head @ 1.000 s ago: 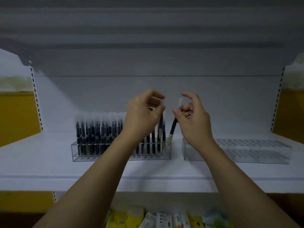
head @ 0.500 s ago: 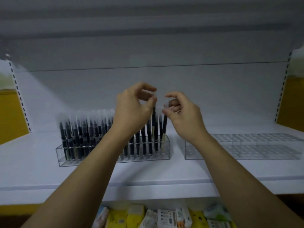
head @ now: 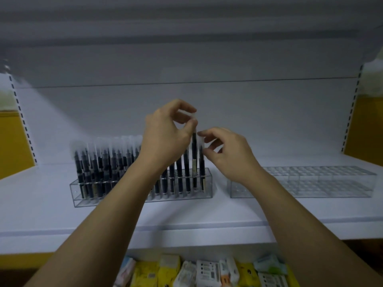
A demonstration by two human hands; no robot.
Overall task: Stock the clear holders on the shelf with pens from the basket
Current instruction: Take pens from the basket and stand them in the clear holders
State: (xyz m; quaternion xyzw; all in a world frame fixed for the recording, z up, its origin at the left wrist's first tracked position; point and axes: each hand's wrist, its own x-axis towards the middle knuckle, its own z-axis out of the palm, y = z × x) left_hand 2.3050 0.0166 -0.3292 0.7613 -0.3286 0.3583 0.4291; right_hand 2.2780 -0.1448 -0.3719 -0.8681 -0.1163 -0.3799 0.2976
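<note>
**Head view.** Task status: partly complete. The left holder (head: 83, 200) on the shelf (head: 186, 218) is nearly full of dark pens (head: 97, 168) with clear caps. The right holder (head: 310, 184), just beside it, holds nothing.

The left hand (head: 165, 137) pinches the cap of one pen (head: 194, 146) between thumb and forefinger. The barrel is upright, with its lower end in a slot near the right end of the left holder. The right hand (head: 226, 154) has its fingers curled at the cap of the end pen (head: 202, 162); whether it grips cannot be determined.

The basket is not in view. Remaining, as judged: seat this pen, then fill the right holder.
</note>
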